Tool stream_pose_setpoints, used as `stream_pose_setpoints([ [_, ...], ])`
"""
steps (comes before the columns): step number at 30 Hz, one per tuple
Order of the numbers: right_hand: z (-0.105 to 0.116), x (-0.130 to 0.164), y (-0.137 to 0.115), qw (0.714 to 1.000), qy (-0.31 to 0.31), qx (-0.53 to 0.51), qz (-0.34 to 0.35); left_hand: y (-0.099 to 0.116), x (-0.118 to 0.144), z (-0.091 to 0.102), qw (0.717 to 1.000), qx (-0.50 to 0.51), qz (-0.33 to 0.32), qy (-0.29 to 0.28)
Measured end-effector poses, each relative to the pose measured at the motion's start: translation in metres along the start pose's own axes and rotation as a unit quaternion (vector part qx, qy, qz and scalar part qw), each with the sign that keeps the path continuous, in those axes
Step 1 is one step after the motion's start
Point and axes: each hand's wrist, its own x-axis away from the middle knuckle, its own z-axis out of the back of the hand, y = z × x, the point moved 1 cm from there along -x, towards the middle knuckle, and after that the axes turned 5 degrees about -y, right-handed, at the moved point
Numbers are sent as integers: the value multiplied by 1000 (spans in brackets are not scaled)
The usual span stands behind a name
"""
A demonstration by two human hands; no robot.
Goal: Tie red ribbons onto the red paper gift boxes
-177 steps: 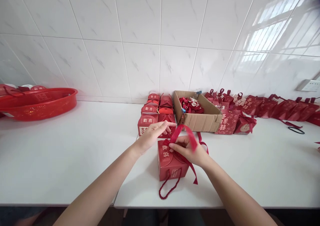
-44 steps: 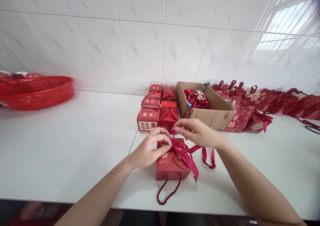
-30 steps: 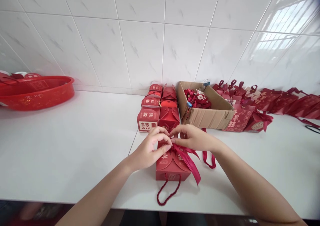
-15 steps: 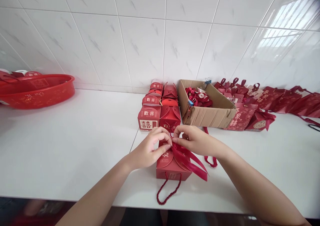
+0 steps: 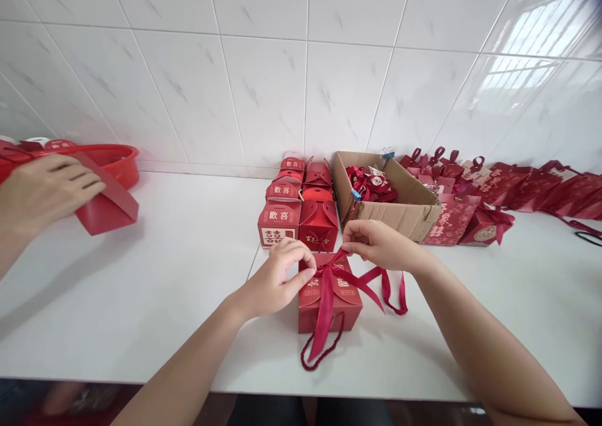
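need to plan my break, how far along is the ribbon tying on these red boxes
Done: none shows a bow. In hand: the left hand and right hand pinch the ribbon atop the front gift box, knot unfinished, ends loose. Left: the closed boxes behind show no ribbon. More ribbons lie in the cardboard box.

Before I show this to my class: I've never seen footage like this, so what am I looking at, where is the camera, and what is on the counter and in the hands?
The camera sits on a person's head, looking down at their own bare hands. The left hand and right hand each pinch a red ribbon on top of a red box on the white counter. Behind it stand more red boxes, a carton of ribbons and a row of red bags. At far left, another person's hand touches a red folded sheet by a red basket.
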Motion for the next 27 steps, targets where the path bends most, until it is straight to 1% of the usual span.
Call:
stream_pose_setpoints([
  [2,-1,0,1,999,-7,-34,7,-1,0,0,1000,-4,8,2],
  [6,-4,-2,0,990,-35,-130,47,0,-1,-1,1000,-2,11,2],
  [8,-5,-3,-2,986,-51,-146,59,0,0,-2,1000,0,10,0],
  [13,-11,-5,-8,985,-96,-126,73,0,0,-6,1000,7,-3,2],
  [16,-16,-7,-9,990,-73,-92,74,-1,-1,-6,1000,25,-12,10],
  [19,-20,-9,-7,995,-56,-68,54,-1,-1,-6,999,37,-16,7],
  [23,-23,-5,-9,994,-76,-78,16,-1,-1,-2,999,27,-27,8],
  [27,-27,5,-17,993,-84,-82,-5,-4,0,7,999,4,-51,-2],
])
